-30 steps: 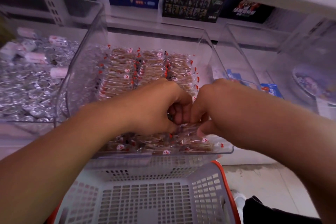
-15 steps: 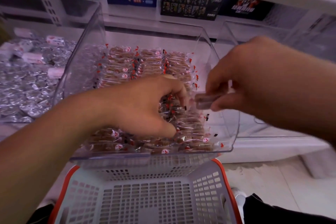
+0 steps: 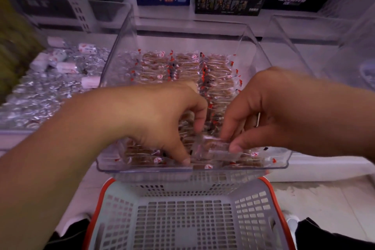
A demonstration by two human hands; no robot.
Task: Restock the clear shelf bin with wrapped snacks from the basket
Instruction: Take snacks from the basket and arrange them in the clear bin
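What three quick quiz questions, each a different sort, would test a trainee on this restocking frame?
1. True or false: the basket shows no snacks on its visible floor.
2. Which hand pinches a wrapped snack? A) left hand B) right hand
3. Fill in: the snack is held low over the ___ end of the clear bin.

Key: 1 true; 2 B; 3 near (front).

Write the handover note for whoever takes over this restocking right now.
Left hand: fingers curled down among the clear-wrapped brown snack bars near the bin's front.
Right hand: pinches one wrapped snack bar low over the front pile.
Clear plastic shelf bin: neat rows at the back, loose pile in front.
Grey, orange-rimmed perforated basket: no snacks visible.
Left: seat the held bar, tidy the front.
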